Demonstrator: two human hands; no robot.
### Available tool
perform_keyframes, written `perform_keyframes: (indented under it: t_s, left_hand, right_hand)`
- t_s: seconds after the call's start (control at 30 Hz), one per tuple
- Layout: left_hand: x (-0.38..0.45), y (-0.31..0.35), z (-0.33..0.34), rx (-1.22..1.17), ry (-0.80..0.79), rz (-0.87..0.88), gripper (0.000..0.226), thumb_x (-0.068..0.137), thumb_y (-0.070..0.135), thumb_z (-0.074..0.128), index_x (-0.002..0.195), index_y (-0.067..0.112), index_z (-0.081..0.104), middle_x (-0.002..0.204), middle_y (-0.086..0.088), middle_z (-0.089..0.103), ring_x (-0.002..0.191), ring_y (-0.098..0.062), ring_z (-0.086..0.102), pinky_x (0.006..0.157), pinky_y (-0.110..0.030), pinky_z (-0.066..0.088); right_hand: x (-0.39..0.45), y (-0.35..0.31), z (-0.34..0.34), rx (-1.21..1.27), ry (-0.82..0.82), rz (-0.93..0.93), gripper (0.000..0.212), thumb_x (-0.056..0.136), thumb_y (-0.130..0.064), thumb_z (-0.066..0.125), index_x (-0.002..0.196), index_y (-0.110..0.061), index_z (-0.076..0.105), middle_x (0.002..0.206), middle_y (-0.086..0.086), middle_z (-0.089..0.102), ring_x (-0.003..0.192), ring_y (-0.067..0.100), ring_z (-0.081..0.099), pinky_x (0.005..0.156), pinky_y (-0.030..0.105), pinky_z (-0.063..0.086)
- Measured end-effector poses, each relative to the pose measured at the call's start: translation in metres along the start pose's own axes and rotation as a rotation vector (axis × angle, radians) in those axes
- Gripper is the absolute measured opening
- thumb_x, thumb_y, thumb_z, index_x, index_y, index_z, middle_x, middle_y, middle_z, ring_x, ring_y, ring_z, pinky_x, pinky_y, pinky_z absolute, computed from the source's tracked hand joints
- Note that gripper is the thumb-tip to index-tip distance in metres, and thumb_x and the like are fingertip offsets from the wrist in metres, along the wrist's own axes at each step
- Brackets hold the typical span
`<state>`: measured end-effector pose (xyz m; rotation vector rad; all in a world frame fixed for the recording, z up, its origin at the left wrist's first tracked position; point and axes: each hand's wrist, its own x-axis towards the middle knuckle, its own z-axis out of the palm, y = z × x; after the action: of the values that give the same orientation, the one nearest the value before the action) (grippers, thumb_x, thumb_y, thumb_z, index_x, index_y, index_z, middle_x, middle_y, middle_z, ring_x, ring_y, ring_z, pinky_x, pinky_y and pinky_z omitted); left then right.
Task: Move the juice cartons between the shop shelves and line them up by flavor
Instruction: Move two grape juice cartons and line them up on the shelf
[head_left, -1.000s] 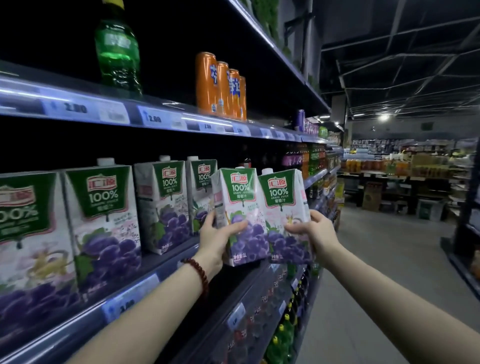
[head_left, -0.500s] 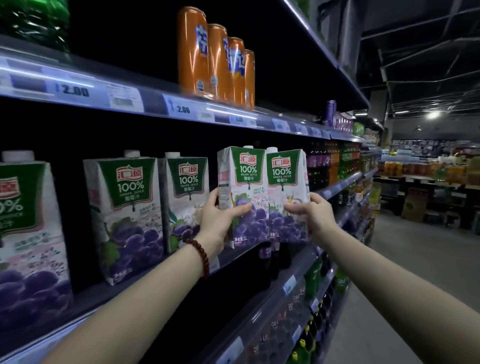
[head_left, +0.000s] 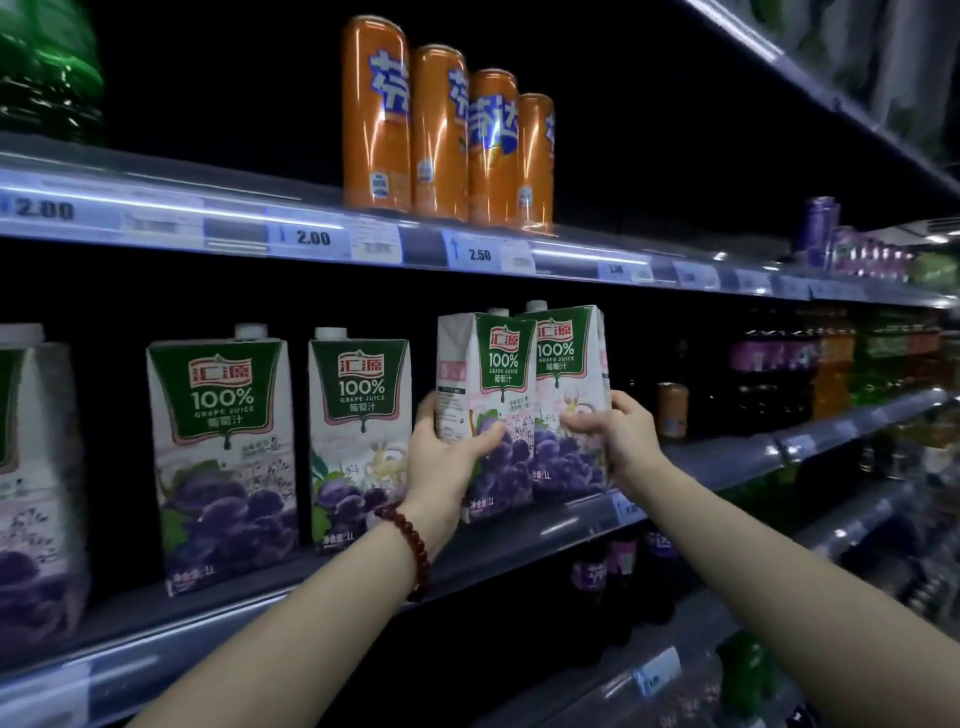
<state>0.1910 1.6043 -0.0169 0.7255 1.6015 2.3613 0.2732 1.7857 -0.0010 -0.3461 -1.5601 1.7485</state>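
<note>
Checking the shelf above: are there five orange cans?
No, four orange cans stand in a row on the upper shelf.

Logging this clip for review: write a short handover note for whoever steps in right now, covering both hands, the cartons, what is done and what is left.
Left hand grips the left held carton; right hand grips the right held carton.
The two are pressed side by side at the front edge of the middle shelf; whether their bases rest on it is unclear.
Done: three grape cartons stand in a row to the left, labels forward.
Left: likely set both down, turn the left one square and close the gap to the row.
</note>
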Motion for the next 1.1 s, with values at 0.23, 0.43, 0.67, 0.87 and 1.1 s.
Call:
perform_keyframes:
  t_s: [0.23, 0.43, 0.67, 0.87, 1.1]
  left_hand:
    - [0.002, -0.008, 0.005, 0.053, 0.108, 0.053, 0.087, 0.073, 0.012, 0.079, 0.144, 0.028, 0.031, 0.105, 0.001, 0.063, 0.071, -0.014, 0.074, 0.059, -0.026, 0.059]
    - [0.01, -0.016, 0.011, 0.116, 0.205, 0.102, 0.057, 0.073, 0.01, 0.078, 0.115, 0.034, 0.047, 0.098, 0.0, 0.065, 0.08, -0.02, 0.072, 0.067, -0.03, 0.06]
    - [0.019, -0.021, 0.01, 0.21, 0.248, 0.095, 0.036, 0.075, 0.014, 0.079, 0.083, 0.035, 0.051, 0.081, -0.003, 0.066, 0.073, -0.024, 0.065, 0.066, -0.034, 0.056]
    - [0.024, -0.021, 0.001, 0.344, 0.162, -0.017, 0.03, 0.077, 0.026, 0.077, 0.101, 0.024, 0.059, 0.087, -0.005, 0.073, 0.083, -0.02, 0.072, 0.07, -0.022, 0.056]
    - [0.015, -0.014, -0.008, 0.604, 0.075, -0.043, 0.028, 0.086, 0.037, 0.066, 0.075, 0.012, 0.064, 0.049, 0.009, 0.063, 0.041, 0.0, 0.055, 0.044, -0.012, 0.042]
  right_hand:
    - [0.026, 0.019, -0.001, 0.073, -0.142, 0.072, 0.046, 0.06, 0.011, 0.076, 0.101, -0.001, 0.058, 0.095, 0.021, 0.07, 0.067, 0.03, 0.072, 0.056, 0.037, 0.057]
    - [0.042, 0.032, 0.003, 0.131, -0.195, 0.119, 0.08, 0.06, 0.014, 0.075, 0.132, -0.001, 0.043, 0.101, 0.022, 0.067, 0.066, 0.029, 0.073, 0.051, 0.032, 0.056]
    - [0.058, 0.044, 0.007, 0.179, -0.209, 0.144, 0.068, 0.063, 0.014, 0.075, 0.115, -0.016, 0.043, 0.1, 0.017, 0.068, 0.072, 0.029, 0.074, 0.053, 0.033, 0.056]
    - [0.069, 0.048, 0.001, 0.124, -0.243, 0.164, 0.061, 0.066, 0.012, 0.074, 0.116, -0.004, 0.043, 0.099, 0.021, 0.069, 0.069, 0.03, 0.073, 0.055, 0.035, 0.056]
    - [0.072, 0.048, -0.004, -0.028, -0.32, 0.14, 0.072, 0.059, 0.002, 0.081, 0.12, -0.002, 0.044, 0.103, 0.018, 0.07, 0.089, 0.032, 0.071, 0.073, 0.038, 0.056]
